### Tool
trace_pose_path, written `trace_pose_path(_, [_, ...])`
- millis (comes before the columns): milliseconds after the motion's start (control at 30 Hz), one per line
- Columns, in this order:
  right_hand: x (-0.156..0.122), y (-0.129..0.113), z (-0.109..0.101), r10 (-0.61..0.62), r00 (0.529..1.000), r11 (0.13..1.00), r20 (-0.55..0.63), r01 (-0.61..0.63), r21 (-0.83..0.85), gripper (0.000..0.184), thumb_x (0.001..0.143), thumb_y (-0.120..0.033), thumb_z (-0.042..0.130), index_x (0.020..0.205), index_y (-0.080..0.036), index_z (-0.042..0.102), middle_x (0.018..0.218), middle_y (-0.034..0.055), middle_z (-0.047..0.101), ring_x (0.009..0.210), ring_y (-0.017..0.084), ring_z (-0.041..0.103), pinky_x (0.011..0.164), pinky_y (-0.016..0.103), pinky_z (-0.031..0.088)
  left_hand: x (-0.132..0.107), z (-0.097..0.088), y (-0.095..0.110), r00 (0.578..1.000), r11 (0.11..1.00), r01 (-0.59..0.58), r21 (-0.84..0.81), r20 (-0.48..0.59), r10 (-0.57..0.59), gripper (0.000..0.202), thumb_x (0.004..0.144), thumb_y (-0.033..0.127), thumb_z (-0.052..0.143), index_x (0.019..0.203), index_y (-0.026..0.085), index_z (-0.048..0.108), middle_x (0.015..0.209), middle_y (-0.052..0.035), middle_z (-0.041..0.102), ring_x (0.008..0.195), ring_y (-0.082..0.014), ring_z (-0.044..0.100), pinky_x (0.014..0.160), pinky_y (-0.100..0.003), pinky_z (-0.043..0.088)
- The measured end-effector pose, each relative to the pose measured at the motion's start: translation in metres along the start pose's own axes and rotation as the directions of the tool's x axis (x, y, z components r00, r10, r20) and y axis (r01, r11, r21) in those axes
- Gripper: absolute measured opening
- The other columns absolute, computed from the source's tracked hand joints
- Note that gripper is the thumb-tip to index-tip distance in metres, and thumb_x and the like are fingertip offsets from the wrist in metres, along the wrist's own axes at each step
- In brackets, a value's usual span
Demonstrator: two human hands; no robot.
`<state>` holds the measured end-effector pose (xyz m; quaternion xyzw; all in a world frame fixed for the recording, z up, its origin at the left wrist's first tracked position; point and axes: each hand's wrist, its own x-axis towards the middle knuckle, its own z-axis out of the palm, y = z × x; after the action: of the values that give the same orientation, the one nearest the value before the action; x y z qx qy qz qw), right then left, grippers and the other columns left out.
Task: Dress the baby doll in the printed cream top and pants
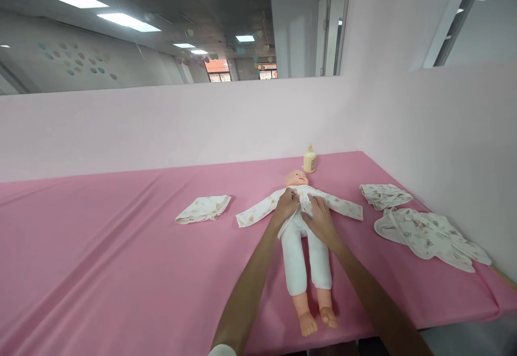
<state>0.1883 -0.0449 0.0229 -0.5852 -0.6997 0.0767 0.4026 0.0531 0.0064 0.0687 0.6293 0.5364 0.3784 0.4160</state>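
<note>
A baby doll [295,178] lies on its back, head toward the wall, in white trousers [294,263] with bare feet showing. Its long-sleeved, printed white baby shirt [342,206] has both sleeves spread out sideways. At the chest, my left hand [286,204] is closed, pinching the shirt's front. Just right of it, my right hand [320,219] rests on the other side of the shirt front, fingers stretched and thumb apart. The hands hide part of the shirt's front, so its fastening cannot be made out.
A pink sheet [133,270] covers the table. Left of the doll lies a folded printed cloth [204,209]. On the right are another folded cloth [385,196] and a printed baby garment [432,237]. A yellowish pump bottle [309,160] stands behind the head, near the wall [181,130].
</note>
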Motion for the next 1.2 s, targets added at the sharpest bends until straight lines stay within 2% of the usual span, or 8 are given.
trace_pose_path(100, [-0.017,-0.001,-0.002,-0.089,0.994,0.98,-0.057,0.077,-0.183,0.038,0.085,-0.021,0.05,0.122,-0.016,0.052,0.112,0.0124,0.054,0.106,0.027,0.049,0.093,0.043,0.043,-0.023,-0.006,0.002,0.995,0.92,-0.095,0.379,0.017,0.096,0.009,0.079,0.024,0.051,0.087,0.019,0.05,0.09,-0.0041,0.06,0.081,-0.0181,0.052,0.07,-0.029,0.037])
trace_pose_path(200, [-0.028,-0.006,0.0,-0.129,0.985,0.95,-0.113,0.09,-0.299,0.027,0.086,-0.014,0.046,0.11,-0.015,0.056,0.107,0.0128,0.055,0.098,0.026,0.05,0.086,0.04,0.044,-0.043,-0.013,0.001,0.992,0.833,-0.122,0.539,0.04,0.12,0.006,0.082,0.023,0.046,0.08,0.019,0.05,0.088,-0.0048,0.062,0.083,-0.0197,0.055,0.069,-0.029,0.037])
trace_pose_path(300, [-0.031,-0.01,0.003,-0.109,0.991,0.931,-0.084,0.072,-0.357,0.021,0.087,-0.01,0.041,0.094,-0.017,0.059,0.094,0.011,0.057,0.086,0.025,0.051,0.077,0.038,0.044,-0.054,-0.013,-0.003,0.994,0.829,-0.097,0.551,0.011,0.109,0.014,0.085,0.02,0.041,0.075,0.019,0.052,0.083,-0.0046,0.065,0.081,-0.0198,0.058,0.069,-0.03,0.038])
trace_pose_path(400, [-0.03,-0.008,0.004,-0.054,0.995,0.949,-0.083,0.025,-0.314,0.025,0.087,-0.007,0.036,0.084,-0.018,0.059,0.086,0.0096,0.058,0.082,0.024,0.052,0.073,0.036,0.043,-0.057,-0.006,-0.008,0.993,0.843,-0.091,0.53,-0.01,0.114,0.015,0.087,0.021,0.043,0.09,0.018,0.057,0.098,-0.0079,0.068,0.094,-0.0229,0.06,0.076,-0.031,0.041])
trace_pose_path(567, [-0.024,-0.005,0.001,0.04,0.983,0.997,-0.178,-0.026,0.078,0.023,0.087,-0.012,0.038,0.085,-0.019,0.06,0.091,0.0082,0.061,0.089,0.022,0.055,0.077,0.033,0.045,-0.052,0.008,-0.012,0.987,0.824,-0.107,0.556,-0.04,0.155,0.024,0.092,0.023,0.039,0.103,0.017,0.059,0.105,-0.0099,0.069,0.098,-0.0252,0.061,0.078,-0.034,0.041])
trace_pose_path(767, [-0.02,-0.012,-0.004,0.266,0.956,0.905,-0.121,-0.205,0.372,0.022,0.087,-0.024,0.043,0.089,-0.018,0.065,0.09,0.0058,0.069,0.087,0.022,0.061,0.078,0.034,0.045,-0.054,0.02,-0.015,0.958,0.837,-0.18,0.517,-0.1,0.268,0.021,0.09,0.017,0.04,0.097,0.019,0.06,0.102,-0.0068,0.069,0.093,-0.0225,0.061,0.075,-0.032,0.041])
trace_pose_path(900, [-0.022,-0.015,-0.006,0.278,0.956,0.882,-0.097,-0.213,0.421,0.026,0.087,-0.026,0.043,0.092,-0.019,0.068,0.093,0.0052,0.072,0.087,0.021,0.064,0.079,0.033,0.045,-0.06,0.028,-0.016,0.939,0.848,-0.188,0.496,-0.163,0.304,0.016,0.091,0.02,0.043,0.092,0.019,0.058,0.095,-0.0052,0.067,0.087,-0.0203,0.06,0.072,-0.03,0.039])
trace_pose_path(1200, [-0.026,-0.022,-0.004,0.225,0.971,0.916,-0.083,-0.181,0.358,0.028,0.087,-0.023,0.043,0.095,-0.02,0.071,0.095,0.0049,0.072,0.087,0.02,0.065,0.078,0.032,0.047,-0.066,0.035,-0.016,0.938,0.83,-0.18,0.528,-0.162,0.307,0.015,0.091,0.017,0.042,0.082,0.019,0.055,0.084,-0.004,0.064,0.077,-0.0184,0.057,0.064,-0.028,0.034])
